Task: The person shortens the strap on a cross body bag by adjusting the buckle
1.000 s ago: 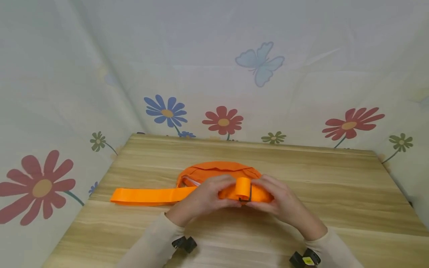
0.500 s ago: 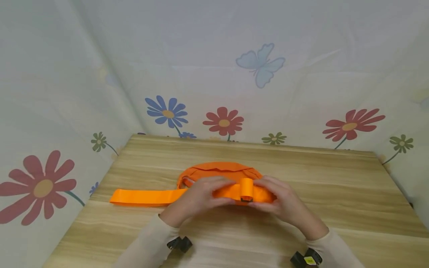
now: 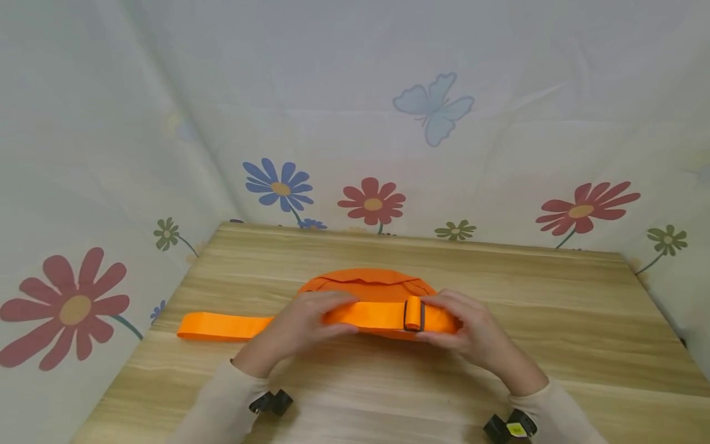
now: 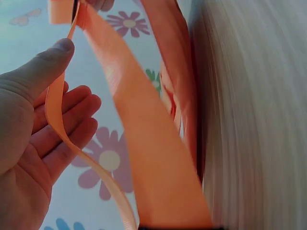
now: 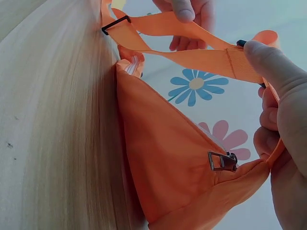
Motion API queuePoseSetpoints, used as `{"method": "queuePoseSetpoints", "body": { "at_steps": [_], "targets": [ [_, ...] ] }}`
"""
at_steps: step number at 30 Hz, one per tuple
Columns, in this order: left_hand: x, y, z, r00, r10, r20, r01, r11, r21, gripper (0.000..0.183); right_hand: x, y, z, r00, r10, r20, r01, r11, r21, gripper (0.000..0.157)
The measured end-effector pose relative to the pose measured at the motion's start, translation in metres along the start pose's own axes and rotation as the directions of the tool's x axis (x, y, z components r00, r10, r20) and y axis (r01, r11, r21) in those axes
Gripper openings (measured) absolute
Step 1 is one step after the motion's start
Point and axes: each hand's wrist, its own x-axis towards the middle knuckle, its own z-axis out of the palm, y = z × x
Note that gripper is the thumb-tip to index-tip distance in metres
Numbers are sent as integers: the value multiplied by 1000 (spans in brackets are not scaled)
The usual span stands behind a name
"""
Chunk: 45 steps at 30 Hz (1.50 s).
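An orange waist bag (image 3: 363, 280) stands on the table behind both hands, partly hidden by them and by its strap (image 3: 377, 314). My left hand (image 3: 294, 330) holds the strap between thumb and fingers; in the left wrist view a strap length (image 4: 56, 105) runs past its thumb and relaxed fingers. With thumb and fingertips, my right hand (image 3: 468, 324) grips the strap beside a black slide buckle (image 3: 406, 314), where the webbing loops through. The right wrist view also shows another black slider (image 5: 116, 24) farther along and a metal zipper pull (image 5: 223, 161) on the bag.
A long strap loop (image 3: 222, 327) lies to the left on the wood-grain table (image 3: 527, 290). Behind stands a pale curtain (image 3: 310, 92) printed with flowers and a butterfly. Black camera mounts (image 3: 272, 402) sit on both wrists.
My left hand has slid left along the strap, away from the right hand. The strap loop at the buckle has become smaller, and the buckle has shifted slightly right.
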Motion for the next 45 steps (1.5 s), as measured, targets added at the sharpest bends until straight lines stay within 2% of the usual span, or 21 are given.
{"method": "queuePoseSetpoints", "body": {
  "at_steps": [4,7,11,14,17,20,24,28,32,36,40,45],
  "targets": [
    [-11,-9,-5,998,-51,26,50,998,21,50,-1,1,0,1000,10,12,-10,1000,2,47],
    [-20,-18,-8,997,-76,22,75,996,45,47,-2,2,-1,1000,15,17,-15,1000,10,49],
    [-30,-28,-10,998,-66,9,66,997,45,46,-2,3,-2,1000,13,22,-13,1000,29,49],
    [-30,-32,-11,997,-70,27,68,996,53,47,-1,3,-1,1000,2,30,-3,999,32,48],
    [-23,-31,-5,995,-84,59,79,994,78,50,-1,3,-1,1000,0,27,0,999,33,46],
    [-7,-22,8,993,-71,99,65,996,60,57,0,1,-2,1000,18,18,-18,1000,25,44],
    [19,1,31,987,-50,154,52,999,-6,73,1,-2,-4,997,69,35,-70,997,25,46],
    [39,22,45,977,-86,194,89,996,-8,63,2,-4,-4,993,101,63,-103,994,44,52],
    [47,33,47,968,-148,204,154,988,-15,46,1,-4,-6,984,148,96,-154,987,51,56],
    [51,36,46,970,-154,191,156,988,4,39,5,-9,-9,959,233,161,-233,972,-20,61],
    [54,39,45,970,-144,198,137,989,51,37,10,-17,-9,942,262,211,-235,961,-143,64],
    [55,39,41,960,-156,234,145,987,65,36,19,-21,-15,923,271,273,-220,954,-202,53]
  ]
}}
